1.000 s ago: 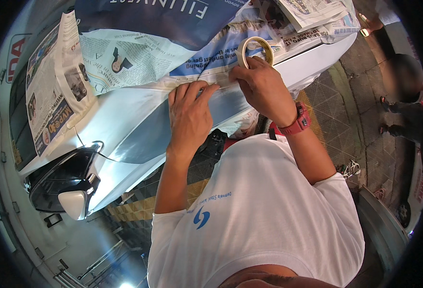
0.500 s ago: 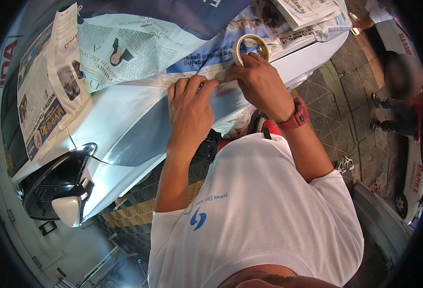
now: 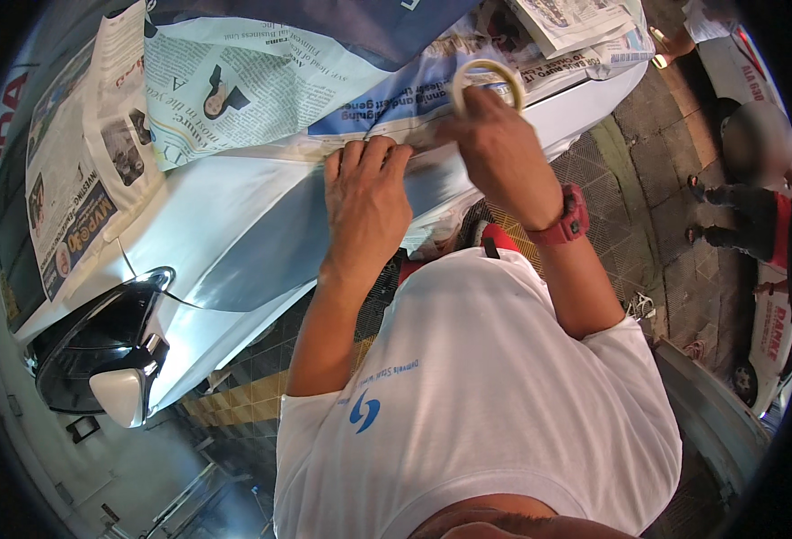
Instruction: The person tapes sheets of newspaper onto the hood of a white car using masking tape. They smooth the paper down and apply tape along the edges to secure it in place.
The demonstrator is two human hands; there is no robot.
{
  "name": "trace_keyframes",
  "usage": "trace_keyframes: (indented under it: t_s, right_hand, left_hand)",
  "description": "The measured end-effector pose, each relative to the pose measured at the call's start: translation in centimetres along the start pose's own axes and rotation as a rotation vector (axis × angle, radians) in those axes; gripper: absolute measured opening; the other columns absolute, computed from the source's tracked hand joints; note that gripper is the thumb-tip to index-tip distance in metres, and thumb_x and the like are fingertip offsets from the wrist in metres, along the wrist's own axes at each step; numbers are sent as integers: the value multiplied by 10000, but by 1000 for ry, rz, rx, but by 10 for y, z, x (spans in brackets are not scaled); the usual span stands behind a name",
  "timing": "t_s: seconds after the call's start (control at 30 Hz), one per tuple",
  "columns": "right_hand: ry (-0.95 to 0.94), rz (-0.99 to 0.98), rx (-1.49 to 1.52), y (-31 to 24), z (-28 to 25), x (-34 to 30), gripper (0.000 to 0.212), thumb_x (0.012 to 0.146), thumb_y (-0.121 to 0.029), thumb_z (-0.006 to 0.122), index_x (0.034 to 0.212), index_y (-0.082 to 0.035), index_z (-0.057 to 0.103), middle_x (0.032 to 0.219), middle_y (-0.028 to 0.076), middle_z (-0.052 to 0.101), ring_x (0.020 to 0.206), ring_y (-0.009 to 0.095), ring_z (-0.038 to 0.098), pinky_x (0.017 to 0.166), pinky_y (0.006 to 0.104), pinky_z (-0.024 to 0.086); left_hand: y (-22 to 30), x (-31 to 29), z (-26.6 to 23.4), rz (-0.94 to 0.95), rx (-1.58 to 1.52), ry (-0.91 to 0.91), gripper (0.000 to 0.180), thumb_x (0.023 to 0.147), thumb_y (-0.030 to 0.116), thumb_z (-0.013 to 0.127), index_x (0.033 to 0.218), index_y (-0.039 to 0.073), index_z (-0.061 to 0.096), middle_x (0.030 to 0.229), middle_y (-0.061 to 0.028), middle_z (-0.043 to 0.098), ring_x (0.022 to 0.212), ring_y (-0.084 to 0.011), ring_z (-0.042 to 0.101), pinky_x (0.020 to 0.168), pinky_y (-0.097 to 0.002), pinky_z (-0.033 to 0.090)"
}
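Observation:
My right hand (image 3: 502, 157), blurred by motion, grips a roll of pale masking tape (image 3: 514, 83) above the edge of the newspaper. My left hand (image 3: 369, 202) rests with its fingertips pressed on the seam where newspaper meets the car body; its fingers are slightly bent, and I see nothing held in them. Beneath both hands lies a car panel (image 3: 266, 238), white with a grey, dull patch. Sheets of newspaper (image 3: 261, 103) cover the area beyond the seam, including a part with blue print (image 3: 387, 103) beside my left fingers.
At the left, a white side mirror (image 3: 119, 395) sticks out next to a dark window. A dark blue sheet (image 3: 324, 27) lies over the newspaper at the top. Another person (image 3: 742, 202) stands on the tiled pavement at the right, near a white vehicle (image 3: 773, 332).
My right hand with the tape roll has shifted right, away from my left hand, and turned a little. The left hand stays at the seam, slightly further right in view.

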State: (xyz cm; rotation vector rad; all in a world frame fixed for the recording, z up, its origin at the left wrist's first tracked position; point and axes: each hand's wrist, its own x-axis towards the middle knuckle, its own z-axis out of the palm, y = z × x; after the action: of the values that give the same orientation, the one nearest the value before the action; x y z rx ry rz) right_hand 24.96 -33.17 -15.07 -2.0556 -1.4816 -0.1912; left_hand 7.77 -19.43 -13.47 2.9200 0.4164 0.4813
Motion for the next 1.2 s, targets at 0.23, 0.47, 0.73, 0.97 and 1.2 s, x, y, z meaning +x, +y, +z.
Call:
trace_keyframes:
  t_s: [0.23,0.47,0.73,0.97,1.2]
  right_hand:
    - [59,196,175,14,-10,-15,153,919,-161,841,1024,-66,784,1055,155,668,1076,382,665,899,489,565]
    - [22,191,140,5,11,-4,130,927,-136,826,1003,-44,777,1058,131,667,1106,368,649,935,474,554]
    - [22,53,-42,6,16,2,160,928,-156,795,988,-20,738,1109,168,633,1108,368,620,950,465,536]
    - [-62,43,-57,11,9,9,156,905,-133,813,1024,-67,737,1123,144,642,1122,370,642,957,482,541]
    - [-8,-14,-39,6,-9,2,229,854,-17,717,1071,-78,760,1101,128,629,1093,342,628,945,455,524]
  left_hand:
    - [3,-2,2,27,-32,25,326,974,11,654,1273,103,749,1226,-49,687,1142,-293,622,1030,-460,434]
    - [7,-2,8,27,-45,36,341,981,9,655,1294,107,747,1233,-48,686,1133,-295,621,1012,-465,434]
    - [9,-2,11,7,-31,37,359,940,6,666,1281,87,745,1238,-67,686,1168,-296,618,1054,-464,435]
    - [9,-3,14,13,-8,81,327,902,35,684,1218,89,748,1188,-47,676,1174,-280,610,1064,-468,436]
    - [9,-4,13,-4,-7,45,352,941,14,669,1274,95,744,1250,-59,679,1177,-287,618,1066,-467,442]
